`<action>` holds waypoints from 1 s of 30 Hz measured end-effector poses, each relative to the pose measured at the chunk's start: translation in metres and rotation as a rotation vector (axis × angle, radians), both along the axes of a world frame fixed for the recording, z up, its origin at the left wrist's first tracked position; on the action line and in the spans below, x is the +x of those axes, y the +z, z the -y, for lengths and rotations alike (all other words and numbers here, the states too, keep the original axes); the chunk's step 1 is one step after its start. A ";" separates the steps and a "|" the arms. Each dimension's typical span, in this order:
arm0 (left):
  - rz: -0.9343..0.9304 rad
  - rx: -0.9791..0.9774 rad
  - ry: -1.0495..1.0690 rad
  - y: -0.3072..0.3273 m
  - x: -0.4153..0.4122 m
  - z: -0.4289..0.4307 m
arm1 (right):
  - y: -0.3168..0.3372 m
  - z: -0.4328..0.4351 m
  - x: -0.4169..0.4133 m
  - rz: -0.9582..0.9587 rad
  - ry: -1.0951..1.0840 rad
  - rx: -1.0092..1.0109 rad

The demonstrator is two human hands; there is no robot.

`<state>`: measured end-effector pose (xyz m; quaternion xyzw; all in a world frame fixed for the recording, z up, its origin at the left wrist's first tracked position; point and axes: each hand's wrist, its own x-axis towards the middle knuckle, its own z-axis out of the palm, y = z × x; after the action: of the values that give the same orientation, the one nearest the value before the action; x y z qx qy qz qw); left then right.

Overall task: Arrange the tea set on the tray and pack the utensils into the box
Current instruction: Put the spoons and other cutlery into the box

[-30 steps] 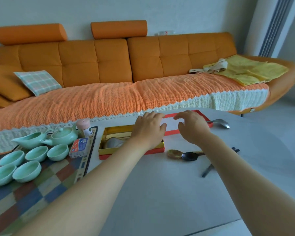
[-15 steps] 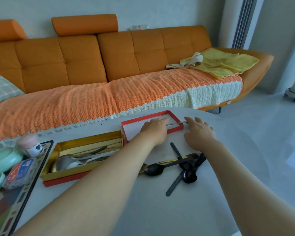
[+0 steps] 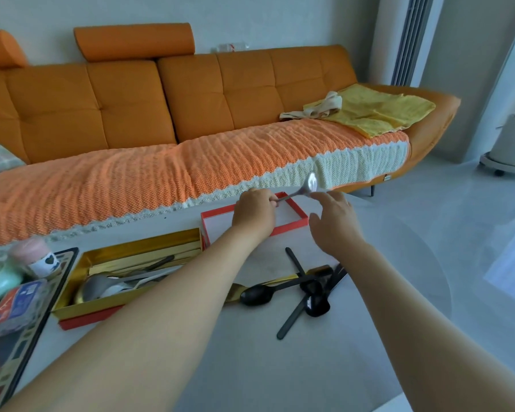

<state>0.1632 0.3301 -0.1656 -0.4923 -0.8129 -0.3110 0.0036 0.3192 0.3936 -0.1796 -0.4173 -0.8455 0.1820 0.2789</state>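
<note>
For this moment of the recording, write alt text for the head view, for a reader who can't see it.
The left hand holds a silver spoon by its handle above a red lid, with the open right hand beside it. On the white table, a gold box holds cutlery and black spoons lie loose; an orange sofa stands behind.

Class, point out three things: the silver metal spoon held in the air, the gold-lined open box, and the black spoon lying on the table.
silver metal spoon (image 3: 312, 182), head view, on its bowl
gold-lined open box (image 3: 87, 304), head view, near wall
black spoon (image 3: 255, 294), head view, on its bowl
</note>
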 end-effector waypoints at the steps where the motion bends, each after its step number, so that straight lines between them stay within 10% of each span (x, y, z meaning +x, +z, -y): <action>1: 0.079 0.061 0.012 0.004 0.002 0.006 | 0.007 0.005 -0.004 -0.076 -0.004 -0.028; 13: 0.591 0.308 -0.041 0.035 -0.012 0.134 | 0.059 0.105 -0.074 -0.393 0.260 -0.427; 23: -0.281 0.584 0.211 0.027 -0.086 0.254 | 0.060 0.171 -0.145 -0.159 0.520 -0.297; 30: -0.359 0.179 0.095 -0.015 -0.128 0.294 | 0.036 0.197 -0.169 0.165 0.577 -0.184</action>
<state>0.0355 0.0357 -0.1809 -0.4988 -0.7906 -0.2887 0.2068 0.1505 0.1963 -0.1439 -0.1969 -0.9287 0.2952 0.1073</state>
